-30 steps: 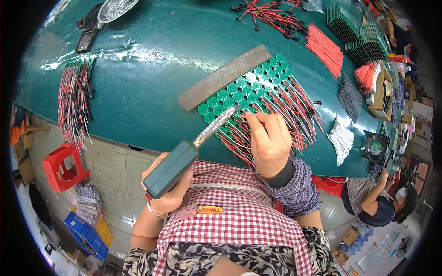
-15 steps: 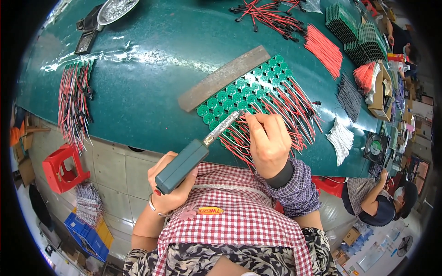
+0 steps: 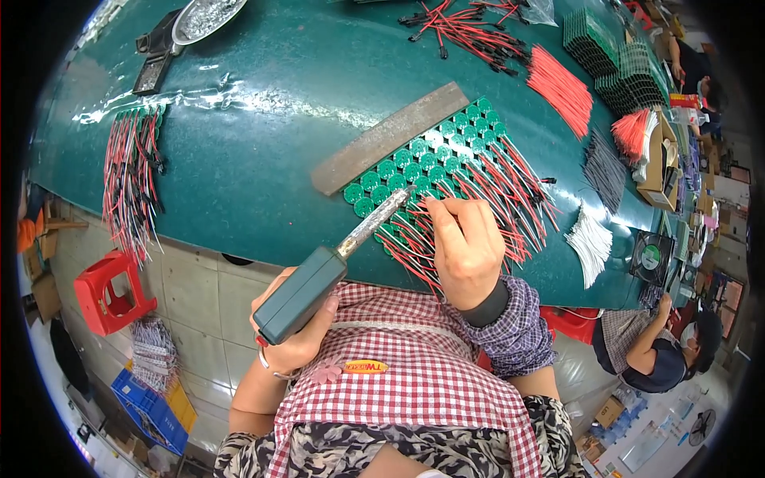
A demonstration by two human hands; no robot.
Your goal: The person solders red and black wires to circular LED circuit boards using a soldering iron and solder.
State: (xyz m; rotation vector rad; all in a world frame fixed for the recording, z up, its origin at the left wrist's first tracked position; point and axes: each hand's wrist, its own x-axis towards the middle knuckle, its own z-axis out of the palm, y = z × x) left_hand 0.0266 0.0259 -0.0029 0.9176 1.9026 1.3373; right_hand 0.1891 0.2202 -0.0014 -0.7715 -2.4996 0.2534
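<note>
My left hand [image 3: 293, 349] is wrapped around the dark green handle of a soldering iron [image 3: 301, 293]. The iron's metal barrel slants up and to the right, its tip over a panel of round green circuit boards [image 3: 386, 168]. Beside that tip, my right hand [image 3: 472, 248] is closed in a pinch at the panel, on what looks like a thin wire mostly hidden by the fingers. Red, white and black wires [image 3: 510, 213] fan out from the boards toward me, some under my right hand. A flat metal bar [image 3: 390, 138] lies along the panel's far edge.
Loose red wires [image 3: 559, 90], black wires [image 3: 606, 170] and white wires [image 3: 588, 245] lie in bundles on the right. Stacked green panels [image 3: 591, 44] stand behind them. A wired panel [image 3: 131, 175] overhangs the table's left edge. A metal dish [image 3: 205, 20] sits far left.
The soldering iron has drawn back slightly down and to the left, its tip now a little away from my right fingertips. My right hand has hardly moved.
</note>
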